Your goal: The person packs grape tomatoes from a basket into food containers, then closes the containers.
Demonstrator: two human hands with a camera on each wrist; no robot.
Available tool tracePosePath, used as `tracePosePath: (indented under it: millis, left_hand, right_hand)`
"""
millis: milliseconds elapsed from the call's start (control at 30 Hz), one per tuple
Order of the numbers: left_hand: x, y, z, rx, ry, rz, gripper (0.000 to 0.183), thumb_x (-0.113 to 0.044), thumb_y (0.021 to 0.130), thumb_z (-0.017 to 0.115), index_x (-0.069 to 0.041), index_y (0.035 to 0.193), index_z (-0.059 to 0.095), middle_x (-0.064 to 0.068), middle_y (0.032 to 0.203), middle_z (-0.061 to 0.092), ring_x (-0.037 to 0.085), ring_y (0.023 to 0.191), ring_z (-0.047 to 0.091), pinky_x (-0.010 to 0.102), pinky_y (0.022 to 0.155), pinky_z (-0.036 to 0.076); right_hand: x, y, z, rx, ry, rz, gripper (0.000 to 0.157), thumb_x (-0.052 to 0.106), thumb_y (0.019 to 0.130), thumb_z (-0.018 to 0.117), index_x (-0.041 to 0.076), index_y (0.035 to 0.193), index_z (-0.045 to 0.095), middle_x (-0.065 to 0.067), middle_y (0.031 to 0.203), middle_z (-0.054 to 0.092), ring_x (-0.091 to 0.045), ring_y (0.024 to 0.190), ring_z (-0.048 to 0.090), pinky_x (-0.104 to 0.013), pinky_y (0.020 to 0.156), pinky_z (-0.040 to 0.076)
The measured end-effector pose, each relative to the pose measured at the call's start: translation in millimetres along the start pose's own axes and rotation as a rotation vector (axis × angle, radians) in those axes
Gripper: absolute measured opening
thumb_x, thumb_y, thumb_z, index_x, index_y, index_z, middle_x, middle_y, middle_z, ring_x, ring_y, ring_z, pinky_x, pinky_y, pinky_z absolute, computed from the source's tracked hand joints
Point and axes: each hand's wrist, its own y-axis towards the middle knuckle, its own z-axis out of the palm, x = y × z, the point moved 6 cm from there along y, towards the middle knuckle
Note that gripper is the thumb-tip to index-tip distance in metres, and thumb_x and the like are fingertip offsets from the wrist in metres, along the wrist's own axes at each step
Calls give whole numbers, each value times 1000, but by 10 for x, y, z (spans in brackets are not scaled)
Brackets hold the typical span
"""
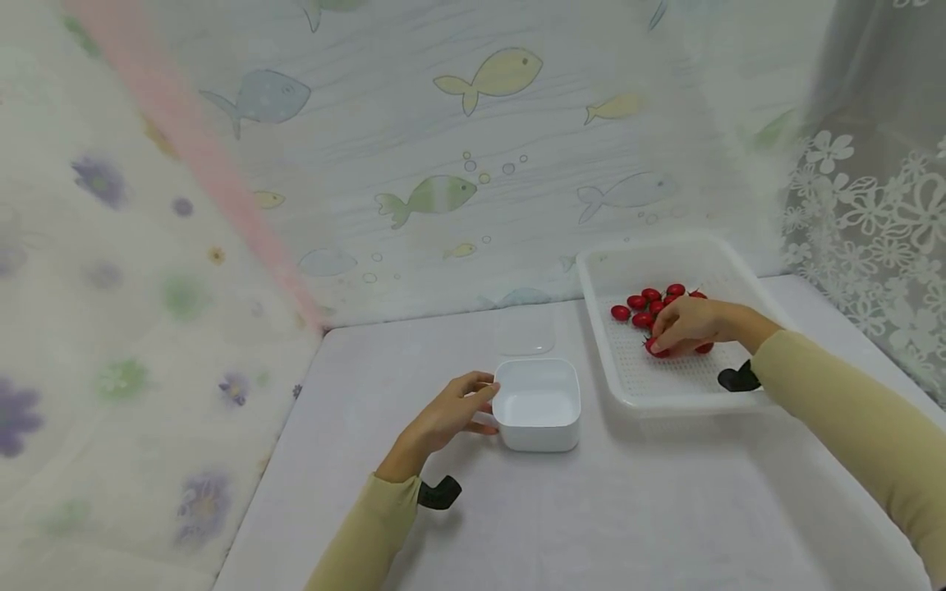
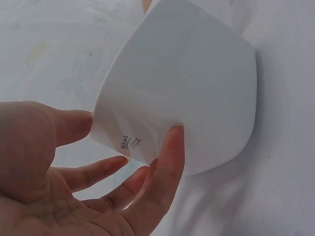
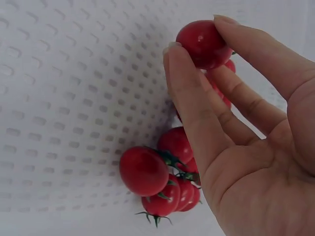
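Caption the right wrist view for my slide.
A right hand pinches a red tomato in a perforated white basket, with more tomatoes nearby.

Container (image 1: 539, 438) here on the table (image 1: 562, 517), left hand (image 1: 452, 413) at its left | lid (image 1: 526, 331) just behind | drainer basket (image 1: 631, 384) to the right, cherry tomatoes (image 1: 641, 320) in it, right hand (image 1: 687, 322) among them

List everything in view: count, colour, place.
Tablecloth: 1, white, foreground
Basket: 1, white, on tablecloth, right
Box: 1, white, left of basket
Clear flat piece: 1, transparent, behind box
Held tomato: 1, red, in right hand
Other tomatoes: several, some hidden, red, in basket
Fish-print sheet: 1, pale, far side
Flower-print sheet: 1, pale, left
Lace curtain: 1, white, right
Wrist attachments: 2, black, at wrists
Sleeves: 2, yellowish, on forearms
Left hand: 1, touching box
Right hand: 1, inside basket
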Motion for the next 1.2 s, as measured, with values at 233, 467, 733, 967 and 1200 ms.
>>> tracePosePath:
  millis: [233, 467, 733, 967, 1200]
  left_hand:
    - [-3, -4, 12, 0, -1, -4, 55, -34, 107, 56, 0, 149, 42, 19, 144, 47, 27, 109, 63, 40, 84, 64]
    - [6, -11, 17, 0, -13, -13, 56, -34, 107, 56, 0, 149, 41, 20, 143, 48, 27, 109, 63, 40, 84, 64]
    - [-5, 6, -6, -6, -7, -10, 55, -34, 106, 57, 0, 148, 44, 19, 142, 49, 28, 110, 64, 40, 84, 64]
    - [-7, -1, -1, 2, -8, -13, 55, -33, 107, 57, 0, 148, 43, 19, 143, 49, 28, 110, 64, 40, 84, 64]
    - [-7, 2, 1, 7, -12, -13, 54, -34, 107, 57, 0, 148, 43, 19, 143, 49, 28, 109, 64, 41, 84, 64]
  right_hand:
    - [118, -42, -69, 9, 37, -31, 41, 19, 96, 73, -7, 122, 55, -12, 114, 65, -25, 99, 67, -41, 97, 58]
    - [272, -116, -150, 9, 78, -57, 41, 17, 99, 70, -7, 128, 53, -15, 124, 60, -27, 106, 68, -39, 98, 58]
    - [479, -303, -229, -27, 53, -93, 42, 16, 99, 69, -8, 129, 53, -18, 128, 59, -28, 109, 69, -38, 96, 59]
    - [500, -384, -239, -41, 45, -92, 45, 19, 100, 69, -9, 131, 51, -16, 127, 62, -27, 111, 68, -38, 96, 59]
    - [562, -500, -271, -56, 75, -95, 48, 20, 100, 68, -9, 134, 49, -18, 131, 59, -23, 108, 69, -36, 95, 59]
